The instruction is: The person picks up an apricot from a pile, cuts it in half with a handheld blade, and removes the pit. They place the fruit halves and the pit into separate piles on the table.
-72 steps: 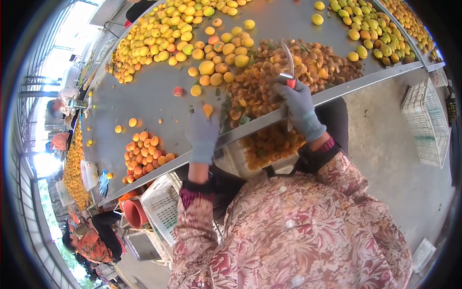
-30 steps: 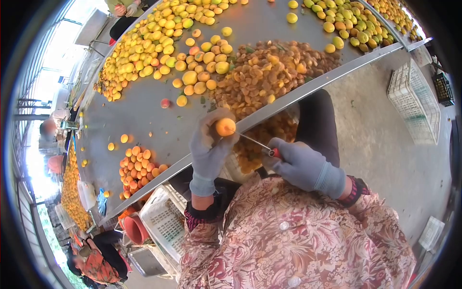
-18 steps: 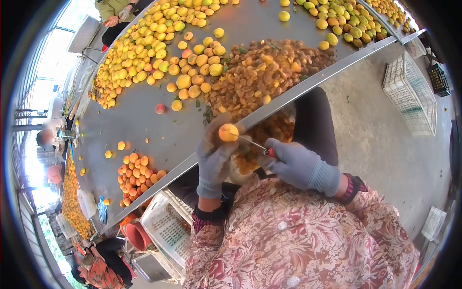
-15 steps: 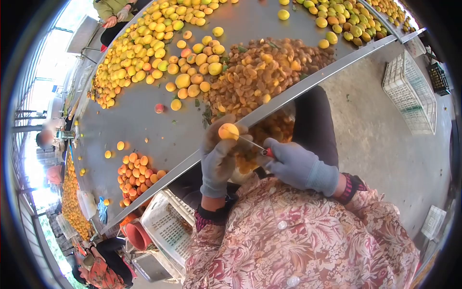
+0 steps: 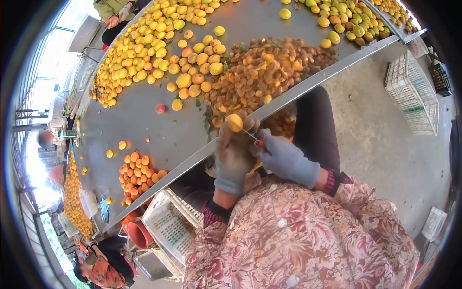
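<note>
My left hand [image 5: 232, 161], in a stained grey glove, grips a yellow-orange apricot [image 5: 234, 123] between its fingertips, just over the table's metal rim [image 5: 308, 83]. In my right hand [image 5: 287, 156], gloved in grey-blue, is a thin metal tool with a red handle [image 5: 260, 143]. Its shaft reaches toward the apricot; the far end is at the fruit's lower right side, partly hidden by my left fingers. Right behind both hands lies a heap of brown apricot pits [image 5: 260, 70] on the table.
Yellow apricots [image 5: 159, 45] are heaped across the grey metal table [image 5: 139, 113]. Orange apricot pieces [image 5: 137, 176] lie near its left edge. A white crate [image 5: 168, 224] and a red bucket [image 5: 139, 234] stand at my left; another crate [image 5: 409, 91] stands right. Other people sit nearby.
Both hands have shifted slightly: my left hand moves right and up with the apricot, and my right hand moves a little left and up with the tool.
</note>
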Tool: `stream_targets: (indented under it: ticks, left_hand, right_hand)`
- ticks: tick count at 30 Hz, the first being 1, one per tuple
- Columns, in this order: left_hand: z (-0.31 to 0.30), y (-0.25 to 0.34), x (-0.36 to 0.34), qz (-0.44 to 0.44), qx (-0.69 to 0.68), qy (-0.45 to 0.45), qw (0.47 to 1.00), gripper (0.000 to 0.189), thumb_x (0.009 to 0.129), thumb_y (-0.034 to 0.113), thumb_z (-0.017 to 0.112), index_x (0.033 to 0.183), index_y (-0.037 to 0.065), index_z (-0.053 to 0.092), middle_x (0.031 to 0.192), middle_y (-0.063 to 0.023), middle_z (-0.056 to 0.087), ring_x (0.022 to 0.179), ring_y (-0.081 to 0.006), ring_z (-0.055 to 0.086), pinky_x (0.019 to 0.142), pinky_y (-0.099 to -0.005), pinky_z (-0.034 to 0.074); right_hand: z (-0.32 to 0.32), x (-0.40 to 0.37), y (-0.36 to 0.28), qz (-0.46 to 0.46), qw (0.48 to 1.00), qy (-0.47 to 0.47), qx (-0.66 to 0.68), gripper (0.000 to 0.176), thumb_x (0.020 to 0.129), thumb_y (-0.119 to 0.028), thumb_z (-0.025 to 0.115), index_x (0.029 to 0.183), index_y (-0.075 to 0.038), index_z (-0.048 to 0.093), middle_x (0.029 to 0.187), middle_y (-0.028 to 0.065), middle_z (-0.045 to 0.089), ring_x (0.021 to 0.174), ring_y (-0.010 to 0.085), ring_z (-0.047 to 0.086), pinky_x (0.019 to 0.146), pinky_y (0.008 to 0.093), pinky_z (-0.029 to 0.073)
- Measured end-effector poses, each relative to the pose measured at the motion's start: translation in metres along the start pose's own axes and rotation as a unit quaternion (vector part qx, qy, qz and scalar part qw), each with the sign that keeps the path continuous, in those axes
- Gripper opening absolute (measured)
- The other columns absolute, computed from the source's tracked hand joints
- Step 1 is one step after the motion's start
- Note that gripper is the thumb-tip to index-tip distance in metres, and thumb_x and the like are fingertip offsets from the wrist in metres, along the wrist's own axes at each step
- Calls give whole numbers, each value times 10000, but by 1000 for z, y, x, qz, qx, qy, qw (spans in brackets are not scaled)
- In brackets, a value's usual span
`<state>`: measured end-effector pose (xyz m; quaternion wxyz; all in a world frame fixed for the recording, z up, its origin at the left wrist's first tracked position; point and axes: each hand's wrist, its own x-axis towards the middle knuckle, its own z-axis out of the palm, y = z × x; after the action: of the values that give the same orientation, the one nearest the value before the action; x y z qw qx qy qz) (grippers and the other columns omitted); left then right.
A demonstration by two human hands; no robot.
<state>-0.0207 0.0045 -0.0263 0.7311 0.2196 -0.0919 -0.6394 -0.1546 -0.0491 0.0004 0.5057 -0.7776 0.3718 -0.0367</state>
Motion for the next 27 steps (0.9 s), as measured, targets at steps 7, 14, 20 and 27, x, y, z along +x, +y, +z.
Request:
stream_targets:
  ticks: [7,14,20,27]
  left_hand:
    - [14,4,-2,5,69,23,997,399,935,354,459,1197,55,496,1000,-125,578,997,-284,555,794,-397,508]
    - [-18,-2,12,-93,-66,-24,993,495,894,378,523,1257,48,458,1113,-148,606,1063,-291,541,936,-455,436]
    - [-26,13,29,-40,44,15,998,349,916,275,497,1182,51,528,1104,-151,614,987,-256,584,890,-398,442]
    - [38,51,48,40,289,-79,953,274,921,195,456,1056,-17,566,999,-182,634,983,-270,587,872,-381,451]
  right_hand:
    - [-17,3,-2,57,990,-70,111,364,878,-339,524,1001,-4,457,870,228,605,847,391,586,729,432,454]
    - [3,7,14,66,993,-10,95,387,890,-350,507,1035,7,464,841,242,607,853,386,595,751,427,448]
    - [-19,19,14,36,990,-35,132,292,911,-203,520,1141,-25,516,744,114,599,659,196,598,619,310,487]
    - [-66,23,-33,37,991,-16,129,424,893,-387,508,988,22,562,718,162,587,700,209,599,652,337,465]
